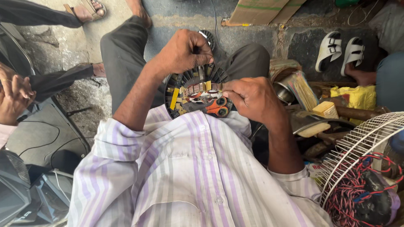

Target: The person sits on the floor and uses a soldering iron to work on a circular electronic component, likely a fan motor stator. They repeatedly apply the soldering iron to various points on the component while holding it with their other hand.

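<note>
A round black motor stator with copper windings and yellow insulation strips rests on my lap. My left hand is closed in a fist above it, pulling a thin wire taut. My right hand pinches the same wire at the stator's right edge. A tool with orange and black handles lies against the stator just below my right hand.
A white wire fan guard over red and black twisted wires sits at the right. Wooden blocks and tools, a yellow bag and white sandals lie beyond. Another person's hand and legs are at left.
</note>
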